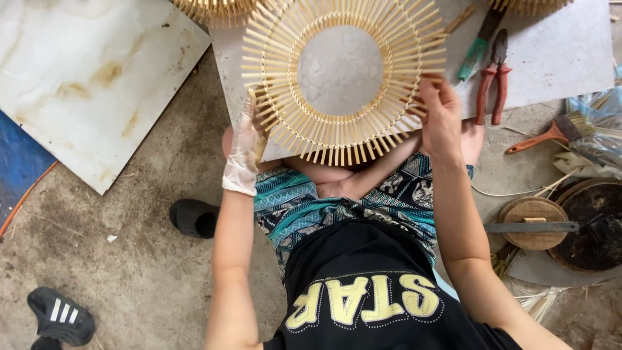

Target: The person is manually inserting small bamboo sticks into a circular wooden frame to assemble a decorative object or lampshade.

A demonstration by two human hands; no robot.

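A round ring of radiating bamboo sticks (pixel 343 139) lies on a pale stone slab (pixel 551 58) in front of my knees. My left hand (pixel 246 152), in a thin white glove, grips the ring's lower left rim. My bare right hand (pixel 440 120) holds the ring's right rim, fingers curled over the sticks. The slab shows through the ring's open centre.
Red-handled pliers (pixel 494 84) and a green-handled tool (pixel 479 45) lie on the slab. A brush (pixel 551 133), a round wooden block with a blade (pixel 532 225) and a dark pan (pixel 593 223) sit at right. More stick rings (pixel 214 10) are at top. Black shoes (pixel 191 217) rest left.
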